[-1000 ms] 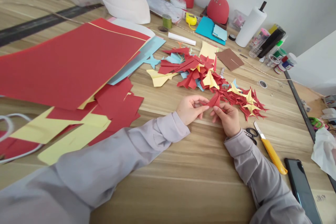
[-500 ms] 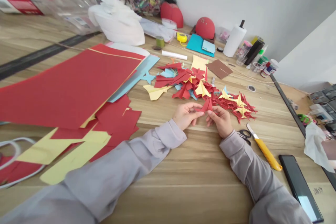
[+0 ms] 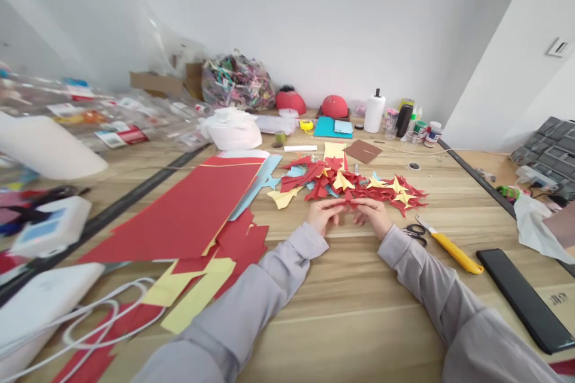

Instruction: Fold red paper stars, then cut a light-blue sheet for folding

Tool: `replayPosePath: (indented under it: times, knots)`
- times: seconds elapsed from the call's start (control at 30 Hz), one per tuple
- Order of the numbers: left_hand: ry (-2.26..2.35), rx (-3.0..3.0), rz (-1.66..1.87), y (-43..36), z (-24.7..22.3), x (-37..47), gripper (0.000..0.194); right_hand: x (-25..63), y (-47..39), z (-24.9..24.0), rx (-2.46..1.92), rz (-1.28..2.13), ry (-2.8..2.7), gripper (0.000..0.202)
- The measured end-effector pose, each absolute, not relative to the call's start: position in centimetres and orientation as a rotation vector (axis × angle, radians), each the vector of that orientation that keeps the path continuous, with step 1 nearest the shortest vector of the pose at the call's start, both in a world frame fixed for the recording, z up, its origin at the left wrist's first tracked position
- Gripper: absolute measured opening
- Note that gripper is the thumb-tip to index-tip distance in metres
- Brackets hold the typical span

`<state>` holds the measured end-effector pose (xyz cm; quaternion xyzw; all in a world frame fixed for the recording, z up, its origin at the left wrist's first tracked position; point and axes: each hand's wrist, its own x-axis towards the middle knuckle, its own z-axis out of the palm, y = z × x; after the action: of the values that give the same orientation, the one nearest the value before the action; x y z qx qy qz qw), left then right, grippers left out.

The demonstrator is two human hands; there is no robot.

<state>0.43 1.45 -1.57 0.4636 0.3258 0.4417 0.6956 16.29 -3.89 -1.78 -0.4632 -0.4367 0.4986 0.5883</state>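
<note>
Between my two hands is a small piece of folded red paper point(image 3: 347, 204), mostly covered by the fingers. My left hand point(image 3: 324, 215) pinches its left side, and my right hand point(image 3: 374, 215) is closed on its right side. Just beyond the fingers lies a heap of folded paper pieces point(image 3: 314, 175), mostly red with some yellow and blue. Toward the right the heap runs into red and yellow star-like folds point(image 3: 402, 196). A yellow folded piece point(image 3: 284, 197) rests apart, left of the heap.
Large red paper sheets point(image 3: 188, 209) and yellow strips point(image 3: 200, 293) cover the left side. Black scissors point(image 3: 415, 232), a yellow utility knife point(image 3: 456, 253) and a phone point(image 3: 523, 296) lie to the right. Bottles point(image 3: 374, 112) and a bag of scraps point(image 3: 238, 81) stand along the wall.
The camera view has tipped up, showing more wall and table. Both hands still hold the red paper, which now shows less between the fingers; its raised point is no longer visible.
</note>
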Motion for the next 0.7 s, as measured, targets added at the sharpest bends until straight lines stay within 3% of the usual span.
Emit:
replayPosePath:
  times: [0.4,0.7]
  knots:
    - [0.756,1.136,0.914,2.3,-1.9,1.0,0.053,15.9,-3.5,-1.6,-1.1,1.117,-0.945,0.047]
    - [0.715,1.229,0.862,3.3,0.4,1.5,0.043,15.9,-4.0,-1.3,-1.075,1.049,-0.872,0.045]
